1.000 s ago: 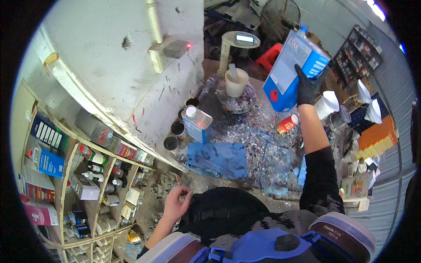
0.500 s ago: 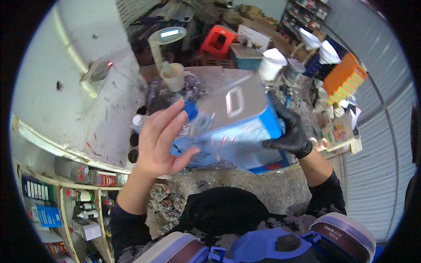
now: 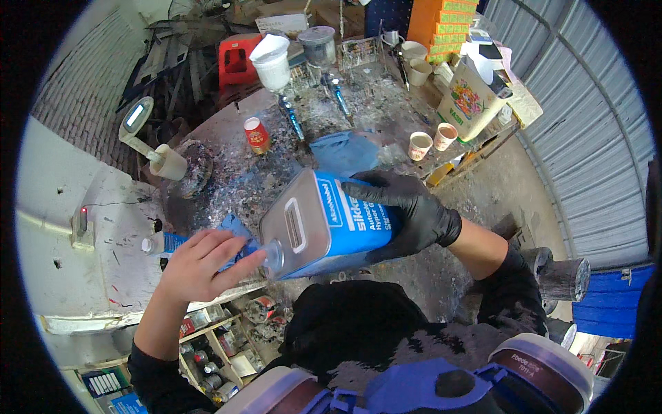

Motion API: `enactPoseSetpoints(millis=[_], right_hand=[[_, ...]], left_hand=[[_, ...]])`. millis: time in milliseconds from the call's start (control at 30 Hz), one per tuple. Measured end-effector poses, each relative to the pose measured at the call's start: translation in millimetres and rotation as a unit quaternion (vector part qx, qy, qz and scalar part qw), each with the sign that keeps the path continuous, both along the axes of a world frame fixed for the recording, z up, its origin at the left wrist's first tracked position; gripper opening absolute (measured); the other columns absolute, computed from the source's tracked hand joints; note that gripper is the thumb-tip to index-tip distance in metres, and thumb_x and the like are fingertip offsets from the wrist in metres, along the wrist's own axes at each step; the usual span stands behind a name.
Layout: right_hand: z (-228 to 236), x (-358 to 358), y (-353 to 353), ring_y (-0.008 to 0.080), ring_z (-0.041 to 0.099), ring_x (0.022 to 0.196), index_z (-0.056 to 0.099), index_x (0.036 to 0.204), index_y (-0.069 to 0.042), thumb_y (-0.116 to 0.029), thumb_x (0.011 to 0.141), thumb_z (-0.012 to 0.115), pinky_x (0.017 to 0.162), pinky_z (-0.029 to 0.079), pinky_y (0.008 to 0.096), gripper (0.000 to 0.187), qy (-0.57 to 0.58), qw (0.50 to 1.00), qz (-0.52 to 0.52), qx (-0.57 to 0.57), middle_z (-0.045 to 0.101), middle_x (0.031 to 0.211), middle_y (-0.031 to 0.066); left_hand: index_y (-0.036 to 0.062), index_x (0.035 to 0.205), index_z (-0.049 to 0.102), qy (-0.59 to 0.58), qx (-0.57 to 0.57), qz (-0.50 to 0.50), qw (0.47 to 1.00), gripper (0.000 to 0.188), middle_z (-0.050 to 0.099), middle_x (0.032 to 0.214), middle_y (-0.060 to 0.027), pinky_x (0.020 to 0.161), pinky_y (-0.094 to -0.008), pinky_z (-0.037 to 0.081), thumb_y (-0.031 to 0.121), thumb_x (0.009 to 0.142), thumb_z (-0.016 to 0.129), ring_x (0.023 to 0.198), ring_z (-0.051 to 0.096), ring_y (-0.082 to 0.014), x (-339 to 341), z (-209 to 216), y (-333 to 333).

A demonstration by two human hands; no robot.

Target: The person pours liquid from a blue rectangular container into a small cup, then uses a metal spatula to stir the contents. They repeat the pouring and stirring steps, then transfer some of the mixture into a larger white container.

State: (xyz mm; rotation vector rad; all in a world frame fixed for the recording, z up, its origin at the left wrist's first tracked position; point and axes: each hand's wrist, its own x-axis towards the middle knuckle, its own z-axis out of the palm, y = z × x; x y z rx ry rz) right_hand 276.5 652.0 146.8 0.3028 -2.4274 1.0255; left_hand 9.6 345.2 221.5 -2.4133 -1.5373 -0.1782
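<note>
A rectangular metal can [image 3: 358, 214] with a blue label is tilted in front of me, its grey top with a raised handle facing left. My right hand [image 3: 414, 210], in a black glove, is shut on the can's right part. At the corner of the can's top is a translucent spout [image 3: 274, 258]. The bare fingers of my left hand [image 3: 203, 265] are drawn together, one tip touching this spout. Crumpled blue material [image 3: 236, 228] shows beside those fingers; whether they hold it I cannot tell.
On the stained bench lie a blue cloth [image 3: 348, 150] and a red paper cup [image 3: 256, 135]. Two paper cups [image 3: 420, 146] stand right. A beige cup [image 3: 167, 163] sits on a scale at left. A white-capped bottle [image 3: 160, 244] is beyond my left hand. Farther back are a lidded white container [image 3: 271, 63] and a red stool [image 3: 236, 61].
My view has swung to the right. The can has turned, its spout corner now at my left hand. My left fingers, spread before, have drawn together at the spout. My right hand keeps its grip.
</note>
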Motion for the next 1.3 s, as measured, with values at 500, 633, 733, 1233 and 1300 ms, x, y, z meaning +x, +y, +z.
enactPoseSetpoints(millis=[500, 633, 733, 1233, 1300], right_hand=[[-21.9, -55.6, -33.6, 0.0454, 0.063, 0.128, 0.055, 0.156, -0.018, -0.043, 0.061, 0.100, 0.108, 0.053, 0.0507, 0.108, -0.047, 0.996, -0.064, 0.041, 0.060, 0.147, 0.0256], [-9.7, -126.0, -51.6, 0.0392, 0.065, 0.128, 0.052, 0.156, -0.008, -0.032, 0.063, 0.102, 0.109, 0.053, 0.0478, 0.109, -0.006, 0.994, -0.065, 0.082, 0.062, 0.144, 0.0247], [-0.1, -190.6, -81.9, 0.0362, 0.067, 0.125, 0.051, 0.158, -0.011, -0.028, 0.065, 0.101, 0.108, 0.054, 0.0467, 0.107, -0.027, 0.995, -0.094, 0.029, 0.065, 0.141, 0.0241], [74.6, -462.5, -159.2, 0.0373, 0.068, 0.124, 0.040, 0.166, -0.024, -0.063, 0.075, 0.086, 0.110, 0.052, 0.0473, 0.109, -0.206, 0.916, -0.209, 0.273, 0.066, 0.143, 0.0208], [81.3, -482.2, -162.7, 0.0376, 0.068, 0.124, 0.040, 0.166, -0.025, -0.060, 0.075, 0.086, 0.110, 0.051, 0.0474, 0.108, -0.218, 0.913, -0.197, 0.284, 0.066, 0.143, 0.0208]], left_hand=[[0.0113, 0.121, 0.062, -0.764, -0.144, 0.495, 0.388, 0.029, 0.056, 0.082, 0.0008, 0.058, -0.0281, 0.043, 0.037, 0.109, 0.057, 0.064, 0.050, -0.0107, -10.7, -93.2, -73.9], [0.0106, 0.117, 0.060, -0.730, -0.102, 0.498, 0.456, 0.028, 0.059, 0.084, 0.0009, 0.057, -0.0274, 0.042, 0.037, 0.108, 0.063, 0.066, 0.051, -0.0084, -20.9, -120.7, -151.7], [0.0089, 0.113, 0.059, -0.730, -0.038, 0.516, 0.447, 0.026, 0.061, 0.087, 0.0005, 0.059, -0.0258, 0.045, 0.032, 0.107, 0.067, 0.071, 0.054, -0.0073, -17.1, -165.5, -226.5], [0.0066, 0.098, 0.056, -0.635, 0.198, 0.746, 0.041, 0.034, 0.061, 0.076, -0.0054, 0.047, -0.0322, 0.046, 0.034, 0.098, 0.077, 0.053, 0.056, -0.0151, 150.4, -517.1, -497.6], [0.0038, 0.098, 0.057, -0.636, 0.182, 0.750, -0.024, 0.039, 0.064, 0.078, -0.0088, 0.047, -0.0350, 0.048, 0.036, 0.096, 0.079, 0.056, 0.061, -0.0191, 163.8, -532.5, -506.0]])
